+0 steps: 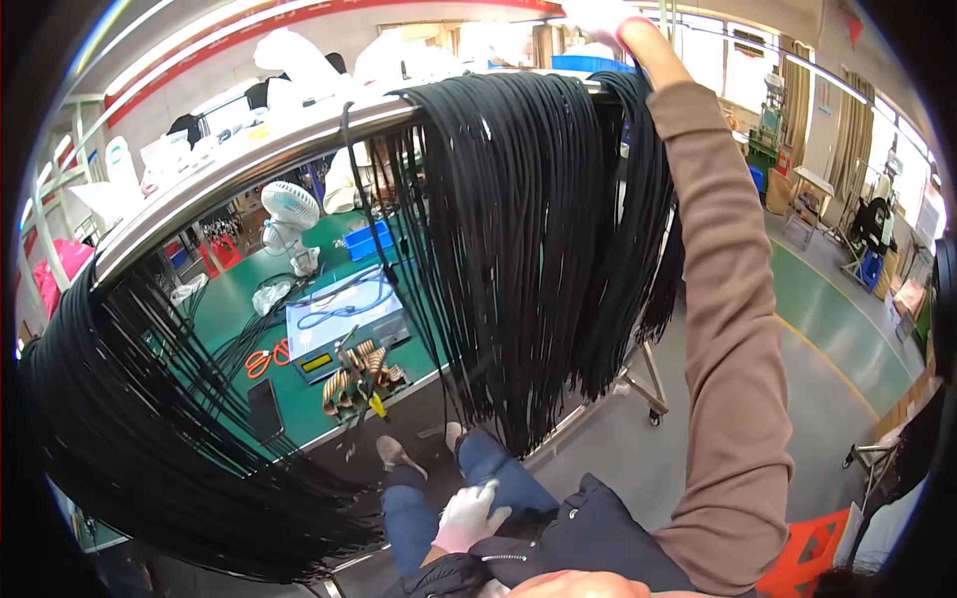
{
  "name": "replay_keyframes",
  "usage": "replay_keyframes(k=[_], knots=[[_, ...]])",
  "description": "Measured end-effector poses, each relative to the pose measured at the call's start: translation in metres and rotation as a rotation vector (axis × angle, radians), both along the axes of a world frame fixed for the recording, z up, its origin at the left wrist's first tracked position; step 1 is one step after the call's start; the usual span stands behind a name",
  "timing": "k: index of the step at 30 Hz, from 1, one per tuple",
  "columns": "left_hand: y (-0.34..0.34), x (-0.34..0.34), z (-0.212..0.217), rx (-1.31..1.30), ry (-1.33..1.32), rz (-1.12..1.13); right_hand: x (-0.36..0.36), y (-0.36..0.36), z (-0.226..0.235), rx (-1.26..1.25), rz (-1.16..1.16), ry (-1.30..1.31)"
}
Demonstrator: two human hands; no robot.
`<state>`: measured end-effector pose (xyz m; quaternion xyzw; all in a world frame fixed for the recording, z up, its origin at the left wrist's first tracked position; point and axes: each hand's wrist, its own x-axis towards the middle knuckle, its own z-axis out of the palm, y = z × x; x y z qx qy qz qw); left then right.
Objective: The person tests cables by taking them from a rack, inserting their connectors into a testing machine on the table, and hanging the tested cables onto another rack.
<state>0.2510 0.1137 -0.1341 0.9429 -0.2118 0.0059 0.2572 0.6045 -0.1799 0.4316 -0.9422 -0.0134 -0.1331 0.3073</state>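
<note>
Many long black cords [508, 219] hang in a thick bundle over a metal rail [379, 112] in front of me. My right arm is stretched up and forward along their right side. At its end my right hand [604, 16], in a pale glove, is above the rail near the right-hand cords; glare washes out its fingers, so its grip is unclear. Low in front of my body, over my thighs, my left hand [471, 516] wears a white and pink glove. Its fingers are apart, and nothing shows in them.
A second bundle of black cords [130, 439] hangs at the left. Behind the rail, a green table [239, 329] bears a blue-grey instrument box [344, 324], orange scissors [267, 359], a phone [265, 409], a ribbon cable [364, 374] and a fan [289, 214]. A wheeled stand leg [653, 384] stands right.
</note>
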Motion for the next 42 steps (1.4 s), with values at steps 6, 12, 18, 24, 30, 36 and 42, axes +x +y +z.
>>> replay_keyframes(k=[6, 12, 18, 24, 30, 36, 42], knots=[[0.013, 0.005, -0.036, 0.100, 0.168, 0.026, -0.017, -0.071, -0.074, -0.085, -0.360, -0.363], [0.014, 0.005, -0.023, 0.027, 0.116, 0.049, 0.000, -0.124, -0.101, -0.178, -0.699, -0.688], [0.021, 0.024, 0.046, -0.172, -0.308, 0.171, -0.104, 0.043, -0.103, -0.114, 0.372, -1.337], [0.049, 0.061, 0.138, -0.814, -0.560, 0.489, -0.173, 0.179, -0.139, -0.591, 0.259, -1.177], [0.083, 0.114, 0.154, -1.099, -0.470, 0.378, -0.209, 0.246, -0.194, 0.044, 0.517, -1.416], [0.094, 0.072, 0.023, -0.735, -0.304, 0.679, -0.194, 0.291, -0.390, 0.628, 0.776, -0.589], [0.088, 0.056, -0.104, -2.042, 1.113, 0.767, -0.237, 0.261, -0.517, 0.862, 0.951, 0.623]])
